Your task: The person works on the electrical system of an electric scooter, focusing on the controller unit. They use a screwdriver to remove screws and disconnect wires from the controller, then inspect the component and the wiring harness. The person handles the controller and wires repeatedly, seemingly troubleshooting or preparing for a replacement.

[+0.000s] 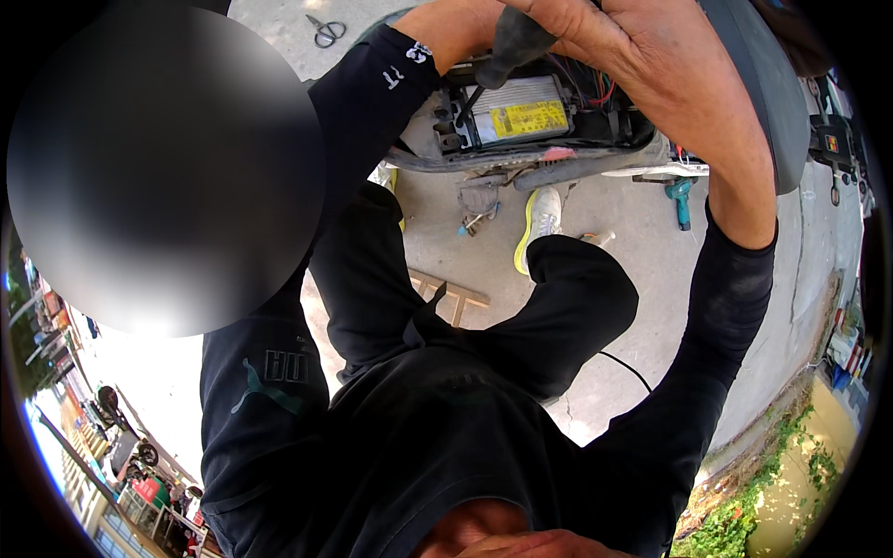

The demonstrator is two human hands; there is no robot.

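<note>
At the top edge my right hand (pixel 619 26) is closed on a dark tool with a tapered handle (pixel 514 46). A thin dark shaft runs from the handle into the opened body of a scooter (pixel 428 139), beside a finned metal box (pixel 517 104) with a yellow label. I cannot make out the tool's tip or its exact kind. My left hand (pixel 486 17) reaches in from the left behind the handle; its fingers are hidden. Red and dark wires (pixel 603 90) lie to the right of the metal box, under my right forearm.
Black scissors (pixel 327 33) lie on the ground at upper left. A teal power tool (pixel 682 202) lies to the right of the scooter. A wooden frame (pixel 456 293) is between my legs, and a dark seat (pixel 777 93) rises at right. A blurred disc hides the upper left.
</note>
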